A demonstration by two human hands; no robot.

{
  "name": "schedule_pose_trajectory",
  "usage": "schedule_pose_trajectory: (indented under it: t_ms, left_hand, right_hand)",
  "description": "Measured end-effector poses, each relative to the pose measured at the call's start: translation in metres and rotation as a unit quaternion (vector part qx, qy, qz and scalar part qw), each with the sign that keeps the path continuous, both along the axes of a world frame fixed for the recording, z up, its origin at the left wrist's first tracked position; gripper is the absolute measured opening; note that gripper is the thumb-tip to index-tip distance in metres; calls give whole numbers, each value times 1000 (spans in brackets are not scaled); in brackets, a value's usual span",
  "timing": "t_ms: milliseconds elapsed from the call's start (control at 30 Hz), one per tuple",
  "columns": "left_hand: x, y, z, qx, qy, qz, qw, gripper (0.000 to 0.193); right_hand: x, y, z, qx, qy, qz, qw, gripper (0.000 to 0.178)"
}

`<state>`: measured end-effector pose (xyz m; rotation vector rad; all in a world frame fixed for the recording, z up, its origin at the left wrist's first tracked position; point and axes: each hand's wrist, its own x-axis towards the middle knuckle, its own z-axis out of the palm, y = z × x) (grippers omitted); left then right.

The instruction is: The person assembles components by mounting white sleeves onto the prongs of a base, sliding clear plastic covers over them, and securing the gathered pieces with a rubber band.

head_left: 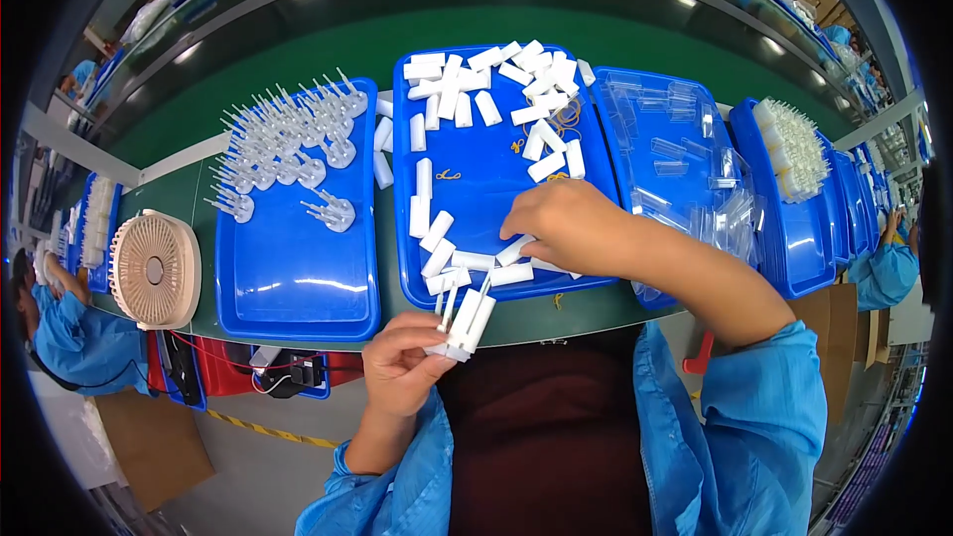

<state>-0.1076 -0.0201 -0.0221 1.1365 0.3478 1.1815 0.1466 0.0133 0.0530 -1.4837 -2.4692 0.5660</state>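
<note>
Over the near edge of the middle blue tray (pixel 476 184), my left hand (pixel 400 365) pinches a pronged plastic base (pixel 452 350). Two white tubes (pixel 478 323) stand on its prongs, and other thin prongs are bare. My right hand (pixel 568 226) is inside the tray, its fingers closed on a short white tube (pixel 514 250); the fingertips are partly hidden. Several loose white tubes (pixel 475 261) lie around that hand, and a larger heap of white tubes (pixel 541 74) fills the far right of the tray.
At left, a blue tray (pixel 298 288) holds several pronged bases (pixel 288 144). Clear plastic pieces (pixel 685 154) lie in a tray at right, beside stacked trays with white pieces (pixel 791 151). A beige fan (pixel 154 268) stands far left. Rubber bands (pixel 564 119) lie among the tubes.
</note>
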Motion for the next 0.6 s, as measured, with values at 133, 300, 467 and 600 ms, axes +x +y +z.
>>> schedule_pose_trajectory:
  t_ms: [133,300,467,600]
  left_hand:
    - [-1,-2,7,-59,28,-34,997,24]
    - [6,-2,3,-23,58,-59,996,16]
    - [8,4,3,10,94,-74,993,15]
    - [14,6,9,18,127,-76,989,14]
  right_hand:
    - [-8,16,-21,3,-152,32,988,22]
    - [0,18,-19,81,-25,26,996,20]
    - [6,2,0,95,93,14,991,20]
    - [6,-11,11,29,120,-22,992,23]
